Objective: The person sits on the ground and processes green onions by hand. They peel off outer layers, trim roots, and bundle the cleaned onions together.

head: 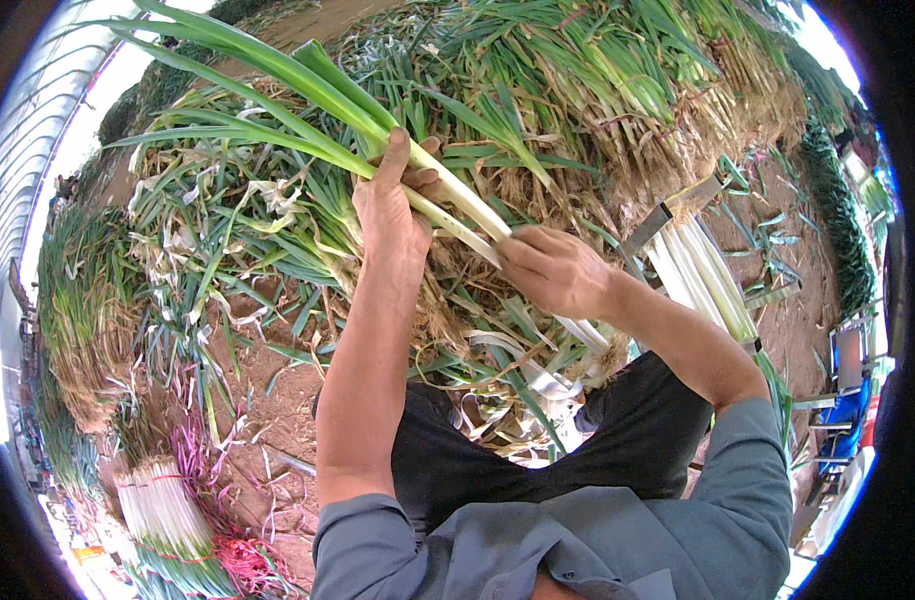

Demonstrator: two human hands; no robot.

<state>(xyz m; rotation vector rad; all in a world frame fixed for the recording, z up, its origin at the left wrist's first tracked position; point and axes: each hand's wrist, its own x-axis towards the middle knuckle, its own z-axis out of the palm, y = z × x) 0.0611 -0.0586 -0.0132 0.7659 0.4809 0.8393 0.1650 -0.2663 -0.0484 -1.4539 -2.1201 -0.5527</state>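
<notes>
Two long Welsh onions (468, 189) slant across in front of me, green leaves at the upper left and pale shafts toward the right. My left hand (397, 195) grips them where the green turns white, thumb on top. My right hand (551, 270) has its fingers closed around the pale shafts lower down and covers part of them. Beyond it, white root ends (588, 334) show above my right thigh. Under both hands lies a heap of untrimmed onions and stripped leaves (255, 202). Loose pale peelings (540, 379) lie between my knees.
To the right, a metal rack (648, 229) holds several cleaned white onions (694, 274). Unpeeled onions with dry roots (577, 82) are piled ahead. A bundle of white onions (157, 495) tied with red string lies at lower left, beside a tangle of red twine (251, 562).
</notes>
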